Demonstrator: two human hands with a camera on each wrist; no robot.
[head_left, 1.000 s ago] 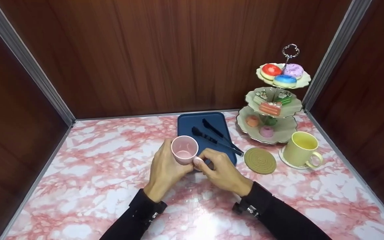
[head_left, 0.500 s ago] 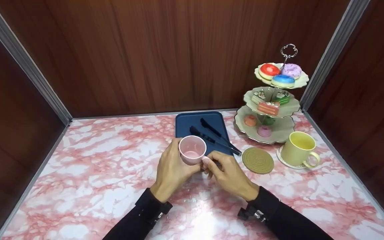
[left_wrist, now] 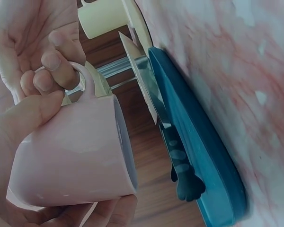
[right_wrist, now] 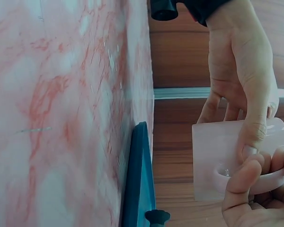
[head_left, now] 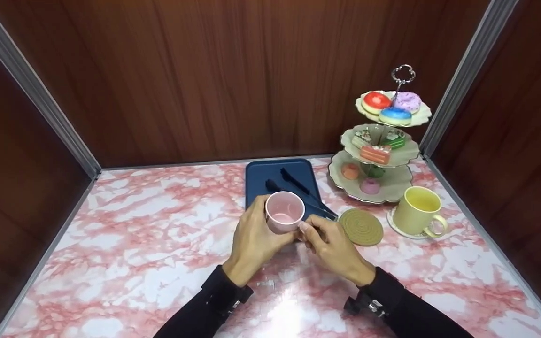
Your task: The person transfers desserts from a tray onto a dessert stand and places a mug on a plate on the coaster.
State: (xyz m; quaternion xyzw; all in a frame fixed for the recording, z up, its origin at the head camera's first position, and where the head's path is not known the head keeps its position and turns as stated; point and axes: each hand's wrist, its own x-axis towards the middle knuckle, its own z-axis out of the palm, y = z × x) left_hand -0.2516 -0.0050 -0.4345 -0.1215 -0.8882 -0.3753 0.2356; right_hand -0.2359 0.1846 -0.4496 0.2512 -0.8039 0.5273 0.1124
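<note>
Both hands hold a pink mug [head_left: 283,218] above the table, over the near part of a blue tray [head_left: 256,177]. My left hand [head_left: 257,237] wraps round the mug's body, its thumb along the near side, as the left wrist view also shows with the mug [left_wrist: 80,156]. With fingers curled through and about the handle [right_wrist: 262,183], my right hand [head_left: 334,244] pinches it. The mug's inside looks bare. On the tray lie black-ended tongs [head_left: 294,183], partly hidden behind the mug.
A round olive coaster [head_left: 360,227] lies right of the tray. Farther right, a yellow mug [head_left: 413,217] stands on a white coaster [head_left: 392,224]. Behind them rises a three-tier stand [head_left: 378,188] with toy donuts and cakes. Wooden panels [head_left: 195,84] enclose the table.
Both hands have carried the pink mug to the right, still gripping its body and handle. The view has shifted slightly; the other things stay in place.
</note>
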